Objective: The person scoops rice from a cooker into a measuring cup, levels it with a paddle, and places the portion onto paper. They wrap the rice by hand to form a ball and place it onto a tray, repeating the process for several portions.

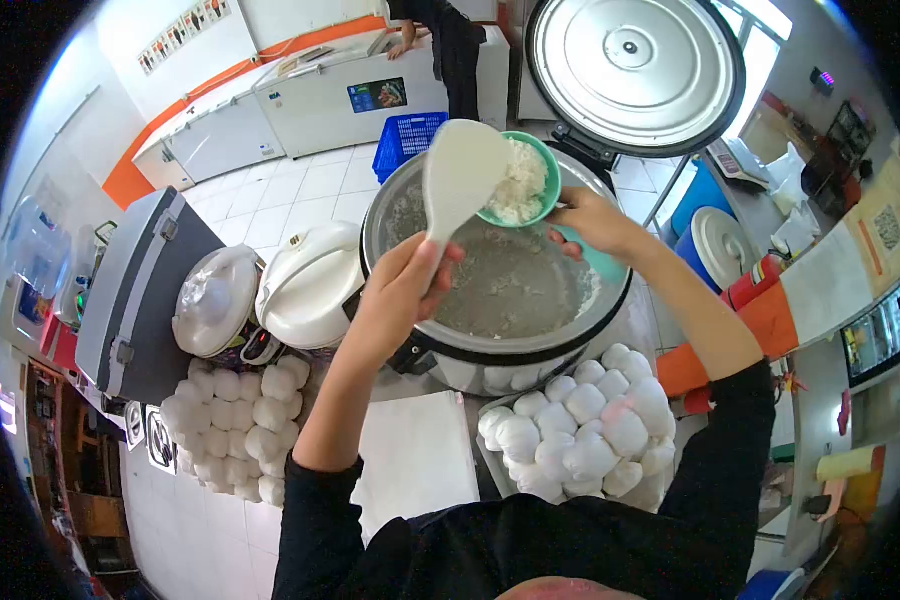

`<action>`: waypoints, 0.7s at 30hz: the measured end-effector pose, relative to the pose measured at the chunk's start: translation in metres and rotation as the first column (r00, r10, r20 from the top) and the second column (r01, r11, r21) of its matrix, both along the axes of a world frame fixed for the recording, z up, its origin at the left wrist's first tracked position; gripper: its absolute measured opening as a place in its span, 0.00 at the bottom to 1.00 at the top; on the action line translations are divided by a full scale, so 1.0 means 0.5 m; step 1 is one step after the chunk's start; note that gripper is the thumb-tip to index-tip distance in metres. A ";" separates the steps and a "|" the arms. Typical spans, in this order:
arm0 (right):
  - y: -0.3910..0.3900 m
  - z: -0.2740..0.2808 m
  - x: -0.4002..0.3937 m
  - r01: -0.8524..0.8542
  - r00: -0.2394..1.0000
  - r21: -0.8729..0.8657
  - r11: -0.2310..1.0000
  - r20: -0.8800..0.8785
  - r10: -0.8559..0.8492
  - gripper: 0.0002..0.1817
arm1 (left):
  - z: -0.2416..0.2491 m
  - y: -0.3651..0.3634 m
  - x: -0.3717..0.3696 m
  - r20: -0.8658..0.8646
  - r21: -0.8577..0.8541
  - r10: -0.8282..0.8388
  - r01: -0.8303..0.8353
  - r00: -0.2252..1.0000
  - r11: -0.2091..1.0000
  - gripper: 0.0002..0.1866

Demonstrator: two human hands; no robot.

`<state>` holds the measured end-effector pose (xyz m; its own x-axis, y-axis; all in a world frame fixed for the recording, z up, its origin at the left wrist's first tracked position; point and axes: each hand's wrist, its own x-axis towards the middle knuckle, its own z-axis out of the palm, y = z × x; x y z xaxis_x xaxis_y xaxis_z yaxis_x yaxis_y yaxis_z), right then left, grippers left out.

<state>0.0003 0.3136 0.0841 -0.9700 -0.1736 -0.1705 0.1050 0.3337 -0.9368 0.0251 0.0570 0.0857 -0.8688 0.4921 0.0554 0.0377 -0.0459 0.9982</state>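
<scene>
My left hand point(410, 275) is wrapped round the handle of a white rice paddle point(462, 172), whose broad blade points up. My right hand point(592, 222) grips the handle of a green scoop point(550, 185) that holds white rice point(520, 183). The paddle blade overlaps the scoop's left edge in view; whether they touch is hard to tell. Both hands are above a large round cooker point(510, 290) with a few rice remnants on its grey inside. Its metal lid point(635, 60) stands open behind it.
Wrapped white bundles point(580, 425) lie right of a white sheet point(415, 450), more bundles point(235, 425) to the left. White cookers point(310, 285) and a grey box point(140, 290) stand at left. Behind are a blue basket point(407, 140), freezers point(320, 100) and another person point(455, 60).
</scene>
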 end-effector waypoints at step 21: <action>0.094 -0.153 -0.072 0.246 0.936 -0.052 0.968 -0.248 -0.251 0.11 | -0.147 0.190 -0.114 0.176 0.310 -0.055 -0.002 0.983 0.951 0.09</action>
